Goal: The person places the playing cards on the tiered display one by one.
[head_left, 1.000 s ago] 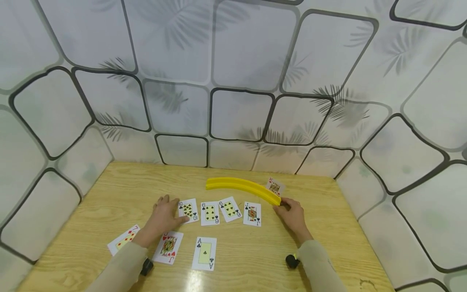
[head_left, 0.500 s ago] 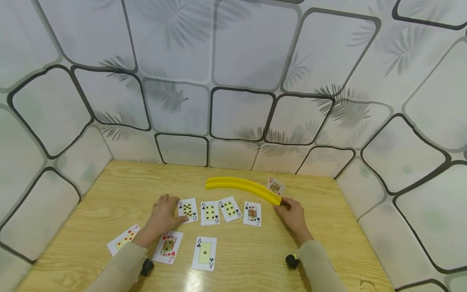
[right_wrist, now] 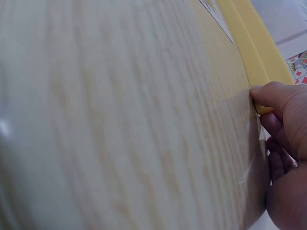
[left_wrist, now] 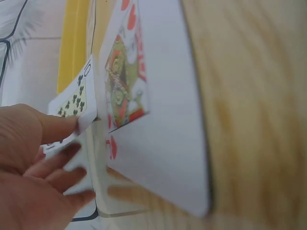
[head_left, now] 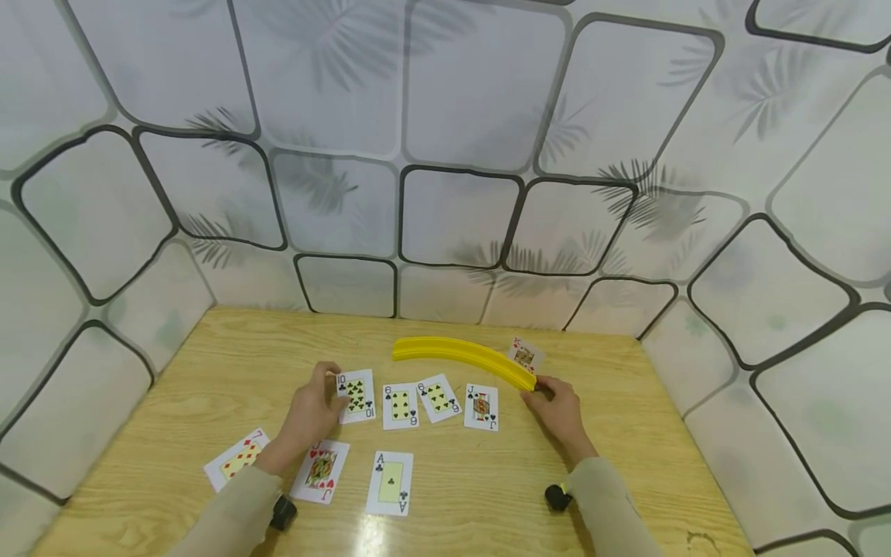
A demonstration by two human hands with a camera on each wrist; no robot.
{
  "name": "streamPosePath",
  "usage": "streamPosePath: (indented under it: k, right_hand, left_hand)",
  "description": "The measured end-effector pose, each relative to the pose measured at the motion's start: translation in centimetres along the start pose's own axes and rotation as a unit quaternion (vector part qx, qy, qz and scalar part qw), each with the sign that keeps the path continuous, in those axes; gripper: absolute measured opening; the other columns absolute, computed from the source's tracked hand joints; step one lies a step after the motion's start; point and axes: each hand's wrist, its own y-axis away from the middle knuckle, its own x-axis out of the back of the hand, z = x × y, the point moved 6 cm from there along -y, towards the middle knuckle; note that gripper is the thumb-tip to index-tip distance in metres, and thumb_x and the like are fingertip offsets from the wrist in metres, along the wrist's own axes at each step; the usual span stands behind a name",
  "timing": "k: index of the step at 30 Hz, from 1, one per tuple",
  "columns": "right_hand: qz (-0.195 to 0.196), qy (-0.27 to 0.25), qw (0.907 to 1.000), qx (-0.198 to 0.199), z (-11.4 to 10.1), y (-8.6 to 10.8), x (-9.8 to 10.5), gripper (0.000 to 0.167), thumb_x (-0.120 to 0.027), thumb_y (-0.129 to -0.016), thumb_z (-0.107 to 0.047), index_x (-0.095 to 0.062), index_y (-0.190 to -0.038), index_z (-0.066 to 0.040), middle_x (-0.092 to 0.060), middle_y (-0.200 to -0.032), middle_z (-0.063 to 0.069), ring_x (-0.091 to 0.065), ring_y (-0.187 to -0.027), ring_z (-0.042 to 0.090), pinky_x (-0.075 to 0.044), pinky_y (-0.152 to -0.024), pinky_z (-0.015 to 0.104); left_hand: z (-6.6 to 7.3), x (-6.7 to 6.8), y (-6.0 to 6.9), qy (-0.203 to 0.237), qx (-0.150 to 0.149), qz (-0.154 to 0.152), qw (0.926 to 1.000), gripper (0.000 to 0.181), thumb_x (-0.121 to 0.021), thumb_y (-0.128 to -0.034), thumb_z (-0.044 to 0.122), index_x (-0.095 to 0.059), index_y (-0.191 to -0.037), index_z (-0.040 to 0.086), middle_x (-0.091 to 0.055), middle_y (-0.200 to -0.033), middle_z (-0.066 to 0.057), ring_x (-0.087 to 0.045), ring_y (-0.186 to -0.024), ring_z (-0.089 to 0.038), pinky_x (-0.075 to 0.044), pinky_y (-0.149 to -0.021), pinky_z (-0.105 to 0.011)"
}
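My left hand (head_left: 309,406) pinches the ten of clubs (head_left: 358,384). In the left wrist view the thumb lies across the face of this playing card (left_wrist: 84,108), which tilts up off the table. At the right, my right hand (head_left: 560,414) grips the near end of a curved yellow card holder (head_left: 459,353). The right wrist view shows the thumb on the end of this yellow holder (right_wrist: 249,43). Two black sixes, one (head_left: 401,407) upright and one (head_left: 438,398) slanted, lie face up with a black jack (head_left: 482,408) in front of the holder.
Nearer lie the ace of clubs (head_left: 390,483), the jack of hearts (head_left: 321,472) and the seven of diamonds (head_left: 237,459), partly under the left arm. A red king (head_left: 525,356) shows behind the holder. Patterned panels (head_left: 459,216) enclose the wooden table (head_left: 480,495) at the back and sides.
My left hand has curled its fingers and picked up the left edge of the ten of clubs, which lay flat before. The right hand and holder have stayed put.
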Motion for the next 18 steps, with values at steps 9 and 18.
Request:
streamPosePath:
  k: [9, 18]
  right_hand:
    - [0.0, -0.002, 1.0, 0.0, -0.2, 0.1, 0.1, 0.05, -0.078, -0.096, -0.02, -0.064, -0.138, 0.003, -0.064, -0.138, 0.025, -0.052, -0.136, 0.041, -0.035, -0.122, 0.061]
    - [0.002, -0.002, 0.9999, 0.012, -0.1, 0.0, 0.0, 0.049, -0.078, -0.096, -0.019, -0.064, -0.138, 0.005, -0.066, -0.135, 0.025, -0.054, -0.135, 0.042, -0.038, -0.121, 0.061]
  left_hand:
    - [0.1, 0.7, -0.6, 0.103, 0.012, 0.0, 0.9946, 0.038, -0.064, -0.0978, -0.008, -0.05, -0.133, -0.002, -0.075, -0.104, -0.023, -0.077, -0.099, -0.041, -0.059, -0.067, -0.025]
    - [1.1, 1.3, -1.0, 0.09, -0.017, 0.013, 0.9957, 0.026, -0.068, -0.0991, -0.002, -0.064, -0.125, 0.001, -0.074, -0.105, -0.022, -0.077, -0.09, -0.036, -0.055, -0.062, -0.022]
